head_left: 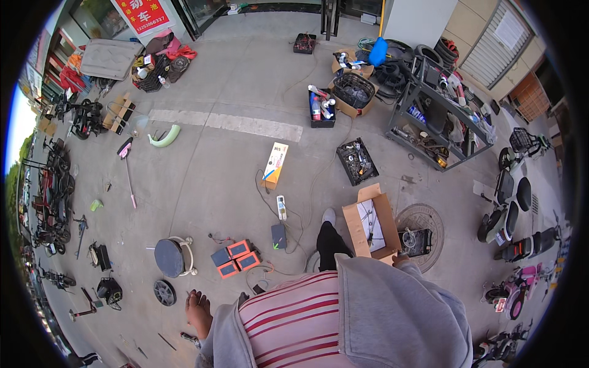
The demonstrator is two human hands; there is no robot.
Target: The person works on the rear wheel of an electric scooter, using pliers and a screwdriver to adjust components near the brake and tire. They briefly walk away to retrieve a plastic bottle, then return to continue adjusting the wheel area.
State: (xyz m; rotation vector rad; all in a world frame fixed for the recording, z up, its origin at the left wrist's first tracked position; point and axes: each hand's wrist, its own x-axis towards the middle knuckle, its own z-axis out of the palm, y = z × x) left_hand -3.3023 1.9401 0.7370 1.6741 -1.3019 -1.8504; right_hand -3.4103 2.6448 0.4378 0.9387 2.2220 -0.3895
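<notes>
My left hand (198, 313) hangs low at the left of my body with fingers apart, nearest a black wheel (165, 292) and a round-seated stool (169, 257) on the pavement. My right hand (400, 260), mostly hidden by my grey sleeve, is at the lower right corner of an open cardboard box (384, 218); I cannot tell whether it grips it. The box holds white material and dark thin parts. Beside it a black device (416, 242) lies on a manhole cover (423, 214). Orange-and-black blocks (249, 259) and a dark charger (278, 236) with cables lie ahead.
A metal cart of tools (438, 116), tires and crates stand at upper right. A parts tray (357, 161) and yellow-white carton (274, 165) lie ahead. Scooters line the right (515, 196) and left (54, 202). A pink-handled tool (129, 172) and green curved part (163, 136) lie at left.
</notes>
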